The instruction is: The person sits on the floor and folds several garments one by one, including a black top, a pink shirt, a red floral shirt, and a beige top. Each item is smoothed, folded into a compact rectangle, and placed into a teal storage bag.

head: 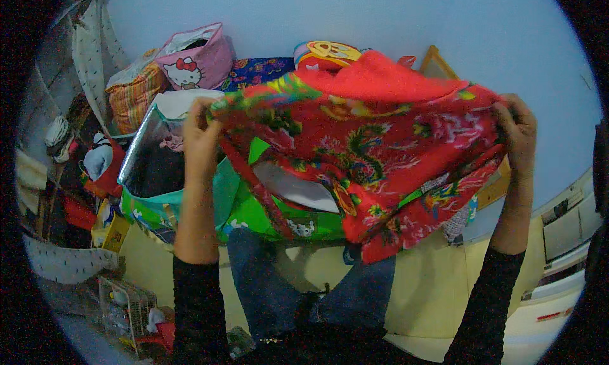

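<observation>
A red garment (366,141) patterned with dragons and flowers is stretched between my two raised hands. My left hand (203,122) pinches its upper left corner, where the print turns green and yellow. At the opposite corner my right hand (516,122) grips the cloth. Plain red fuzzy fabric (380,79) shows along the top edge. The lower part droops in folds, with a narrow strip hanging on the left. Behind it, a green bag (238,212) is partly hidden. Beside my left forearm an insulated bag (152,174) with a silver lining stands open, dark contents inside.
A pink cartoon-cat bag (195,60), an orange plaid cloth bundle (135,98) and a dark blue patterned cloth (261,72) line the wall. A wooden frame (435,60) leans at the right. A wire rack (128,312) stands low on the left. My knees are below the garment.
</observation>
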### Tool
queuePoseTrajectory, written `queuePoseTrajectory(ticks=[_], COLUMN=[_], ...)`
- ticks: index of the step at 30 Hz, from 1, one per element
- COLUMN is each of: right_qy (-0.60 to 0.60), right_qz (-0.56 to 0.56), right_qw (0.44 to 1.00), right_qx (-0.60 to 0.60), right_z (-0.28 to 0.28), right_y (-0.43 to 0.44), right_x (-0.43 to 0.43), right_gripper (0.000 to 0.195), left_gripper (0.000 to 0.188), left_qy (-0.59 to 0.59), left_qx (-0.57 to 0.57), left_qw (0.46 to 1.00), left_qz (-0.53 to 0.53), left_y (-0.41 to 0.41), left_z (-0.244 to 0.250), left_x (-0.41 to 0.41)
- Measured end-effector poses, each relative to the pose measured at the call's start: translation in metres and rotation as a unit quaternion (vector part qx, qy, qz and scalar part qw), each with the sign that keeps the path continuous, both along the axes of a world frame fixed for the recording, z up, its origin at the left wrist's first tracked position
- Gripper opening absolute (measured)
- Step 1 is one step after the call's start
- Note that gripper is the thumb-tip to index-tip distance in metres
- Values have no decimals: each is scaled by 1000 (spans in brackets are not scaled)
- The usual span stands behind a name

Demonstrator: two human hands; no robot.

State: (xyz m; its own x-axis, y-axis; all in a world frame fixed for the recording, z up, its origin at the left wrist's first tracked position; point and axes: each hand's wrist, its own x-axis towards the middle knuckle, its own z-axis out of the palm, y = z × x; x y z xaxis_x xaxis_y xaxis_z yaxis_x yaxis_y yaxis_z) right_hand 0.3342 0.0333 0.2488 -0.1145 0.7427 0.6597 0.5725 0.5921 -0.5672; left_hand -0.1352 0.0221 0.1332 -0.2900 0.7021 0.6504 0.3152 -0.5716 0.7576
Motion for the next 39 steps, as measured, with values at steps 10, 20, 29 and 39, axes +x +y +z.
queuePoseTrajectory(ticks=[10,20,29,39], right_qy=[-96,33,258,124], right_qz=[-21,-71,-16,-46], right_qw=[993,992,957,989], right_qx=[-65,-95,-131,-61], right_z=[-98,-86,-107,-140], right_y=[9,-16,-23,-70], right_x=[47,53,65,81], right_gripper=[18,13,19,33], left_gripper=[24,32,18,22], left_qy=[141,-1,-50,33], left_qx=[-97,-212,-115,-84], left_qw=[985,931,953,982], left_qz=[-28,-298,-275,-167], left_y=[-16,-53,-39,-113], left_z=[5,30,10,-19], left_x=[-21,-17,16,-4])
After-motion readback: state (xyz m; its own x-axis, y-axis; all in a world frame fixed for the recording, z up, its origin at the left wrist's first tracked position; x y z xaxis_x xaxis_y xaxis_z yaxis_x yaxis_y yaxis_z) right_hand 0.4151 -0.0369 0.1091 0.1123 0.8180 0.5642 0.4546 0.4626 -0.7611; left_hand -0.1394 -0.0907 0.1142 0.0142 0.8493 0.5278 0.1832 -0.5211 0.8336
